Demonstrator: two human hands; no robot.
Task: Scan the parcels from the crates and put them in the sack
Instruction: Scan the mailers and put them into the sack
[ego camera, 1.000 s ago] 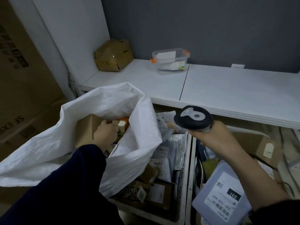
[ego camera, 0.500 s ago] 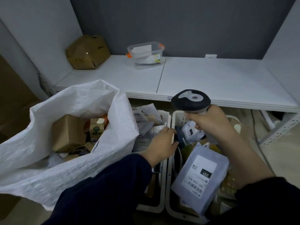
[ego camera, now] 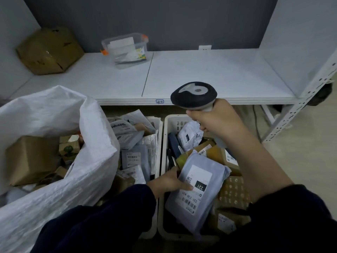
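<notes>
Left hand [ego camera: 169, 181] held the near left edge of a grey parcel bag [ego camera: 198, 194], with the thumb pressed on its white label. This parcel lay tilted on top of the pile in the right crate [ego camera: 174, 119], with its label facing up.

The right hand [ego camera: 218, 121] was wrapped tight round the handle of the scanner [ego camera: 194, 94]. The scanner's dark head was up above the far end of the same crate. I could see no scan light on the label, so I think this parcel had not been scanned yet.

The white sack [ego camera: 94, 161] stood open just to the left of the crates. Inside it were a big brown box [ego camera: 31, 159], a small box [ego camera: 69, 148] with a green picture, and a few more bits lower down. So some parcels were already done.

A lot was left, though. The left crate [ego camera: 158, 136] was piled high with grey and white bags. The right crate had many boxes and bags too. I think the job was not even half done. The grey parcel bag needed a scan and then a short trip across into the sack.
</notes>
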